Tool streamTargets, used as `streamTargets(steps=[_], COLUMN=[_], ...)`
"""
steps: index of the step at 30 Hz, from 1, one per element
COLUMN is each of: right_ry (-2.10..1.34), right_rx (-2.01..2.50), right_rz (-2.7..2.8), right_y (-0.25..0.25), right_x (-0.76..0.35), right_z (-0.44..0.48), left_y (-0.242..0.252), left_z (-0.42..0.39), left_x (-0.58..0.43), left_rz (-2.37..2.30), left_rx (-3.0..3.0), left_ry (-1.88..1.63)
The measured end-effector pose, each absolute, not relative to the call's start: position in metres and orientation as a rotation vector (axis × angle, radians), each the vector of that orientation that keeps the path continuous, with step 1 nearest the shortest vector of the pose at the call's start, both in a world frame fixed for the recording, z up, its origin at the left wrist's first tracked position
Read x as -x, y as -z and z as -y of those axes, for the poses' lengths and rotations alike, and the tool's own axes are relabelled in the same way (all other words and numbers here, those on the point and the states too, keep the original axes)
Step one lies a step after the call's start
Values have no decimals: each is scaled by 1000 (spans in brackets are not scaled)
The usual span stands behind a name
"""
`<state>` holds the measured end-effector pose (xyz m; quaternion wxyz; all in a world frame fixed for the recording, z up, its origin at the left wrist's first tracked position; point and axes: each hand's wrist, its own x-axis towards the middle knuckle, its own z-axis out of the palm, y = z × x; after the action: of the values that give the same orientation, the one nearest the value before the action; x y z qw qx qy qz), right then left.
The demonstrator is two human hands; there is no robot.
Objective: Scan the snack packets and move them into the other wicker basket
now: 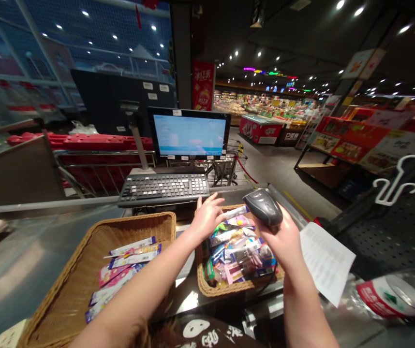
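Note:
My right hand [283,239] grips a dark handheld barcode scanner [263,206], held above the right wicker basket [214,289], which is full of small packaged items [238,251]. My left hand [207,216] reaches over the same basket with its fingers bent, touching a small white packet [234,211] at the basket's far edge. The left wicker basket [84,251] holds several flat packets [124,270] lying along its bottom.
A keyboard [164,188] and a lit monitor [189,134] stand behind the baskets on the steel counter [19,261]. A printed paper sheet [325,261] lies to the right. Red shopping baskets [95,142], a metal rail and store aisles are beyond.

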<state>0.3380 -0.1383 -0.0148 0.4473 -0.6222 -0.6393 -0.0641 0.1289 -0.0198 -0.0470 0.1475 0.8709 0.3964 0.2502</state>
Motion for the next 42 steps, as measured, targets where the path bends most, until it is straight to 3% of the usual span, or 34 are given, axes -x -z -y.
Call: streamTargets(steps=[17,42], right_ry=[231,-169], right_rx=[1260,1103], right_rz=[1850,2188], right_y=[-11,-1], right_x=[-250,-156], right_z=[129,127], left_y=[-33,-11], left_z=[49,85], left_x=[-3,116], left_rz=[-1421,-1844], left_rx=[-2427,-2203], left_ry=[-1030,-1043])
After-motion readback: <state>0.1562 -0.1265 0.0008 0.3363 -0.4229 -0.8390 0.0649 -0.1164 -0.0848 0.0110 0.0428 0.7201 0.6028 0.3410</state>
